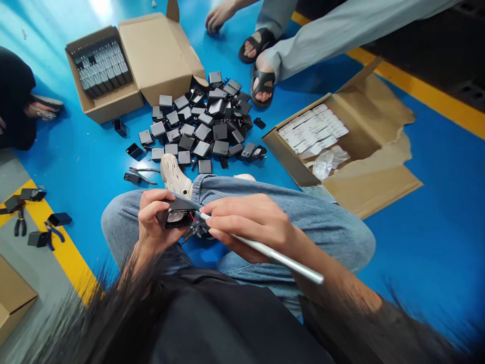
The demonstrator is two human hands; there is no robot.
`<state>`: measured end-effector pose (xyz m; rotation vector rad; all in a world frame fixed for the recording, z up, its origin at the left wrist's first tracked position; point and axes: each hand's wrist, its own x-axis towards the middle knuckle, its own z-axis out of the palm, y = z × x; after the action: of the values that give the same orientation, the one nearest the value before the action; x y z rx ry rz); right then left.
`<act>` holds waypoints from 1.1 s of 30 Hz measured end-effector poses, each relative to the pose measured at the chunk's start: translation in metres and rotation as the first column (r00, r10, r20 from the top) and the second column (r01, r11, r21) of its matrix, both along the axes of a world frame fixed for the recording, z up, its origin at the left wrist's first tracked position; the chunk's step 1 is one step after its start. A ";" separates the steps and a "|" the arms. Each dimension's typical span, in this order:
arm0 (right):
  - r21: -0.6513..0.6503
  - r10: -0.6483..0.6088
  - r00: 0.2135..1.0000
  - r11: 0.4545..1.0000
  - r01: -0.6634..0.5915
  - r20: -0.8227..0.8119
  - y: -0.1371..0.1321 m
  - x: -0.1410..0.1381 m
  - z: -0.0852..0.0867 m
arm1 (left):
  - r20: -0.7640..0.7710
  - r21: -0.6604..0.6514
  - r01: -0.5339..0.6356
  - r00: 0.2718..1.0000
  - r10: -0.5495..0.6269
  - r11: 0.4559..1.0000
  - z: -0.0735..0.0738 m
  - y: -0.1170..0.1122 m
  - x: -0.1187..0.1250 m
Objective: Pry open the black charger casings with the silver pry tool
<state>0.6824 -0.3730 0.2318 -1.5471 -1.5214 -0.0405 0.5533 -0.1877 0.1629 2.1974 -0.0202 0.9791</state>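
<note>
Head view: the left hand (153,220) is clamped around a small black plastic box with red wires (177,212), held just above the blue denim lap (314,217); the right hand (248,222) pinches a slim silver metal rod (280,259), its tip at the wires; this is probably best done with the box braced firm and the tip guided gently; both wrists bend inward, and the rod lies back along the right forearm.

Left hand (153,217) and right hand (246,225) meet, fingers (222,221) curled.

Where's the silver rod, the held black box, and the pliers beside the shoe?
silver rod (280,258): head view, mid shaft.
held black box (180,206): head view, top face.
pliers (142,173): head view, middle.
</note>
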 end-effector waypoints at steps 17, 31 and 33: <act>-0.072 -0.010 0.998 0.997 0.014 0.057 0.005 -0.003 -0.006 | 0.059 0.139 -0.013 0.998 0.005 0.990 -0.002 0.005 -0.001; -0.167 -0.021 0.997 0.985 0.034 0.078 0.007 0.001 -0.017 | 0.015 0.181 0.003 1.000 -0.006 0.983 -0.001 0.005 0.003; -0.106 -0.006 0.997 0.994 0.014 0.083 0.008 0.004 -0.018 | 0.018 0.152 -0.021 1.000 0.018 0.988 0.000 0.003 0.006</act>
<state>0.6860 -0.3651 0.2137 -1.6554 -1.6028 -0.0295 0.5589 -0.1850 0.1632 2.3324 -0.0839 1.0369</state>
